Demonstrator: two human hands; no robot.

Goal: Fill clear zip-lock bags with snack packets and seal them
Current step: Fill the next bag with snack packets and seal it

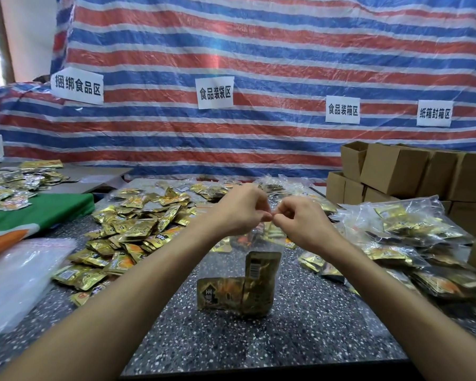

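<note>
Pinching the top edge of the clear zip-lock bag (232, 257) with both hands, I hold it upright over the speckled table (259, 347). My left hand (241, 209) and my right hand (300, 221) meet at the middle of that edge. The thumb and forefinger of each hand are clamped on the plastic, the other fingers are curled in, and the tips of the two hands touch each other. The bag hangs straight down from my fingers. A few gold snack packets (239, 294) sit in its bottom, one lying across and one standing on end behind it. I cannot tell whether the bag's bottom rests on the table or hangs just above it, nor whether the zip is closed along its full length.

Left of the bag spreads a loose pile of gold packets (138, 226), and further left lies a stack of empty clear bags (19, 270) beside a green cloth (39, 210). Right of the bag is a heap of filled bags (412, 232), with cardboard boxes (396, 171) stacked beyond it. Behind the bag, more filled bags lie at the far edge of the table, and a red, white and blue striped tarp (259, 50) carries white paper signs (215, 92).
</note>
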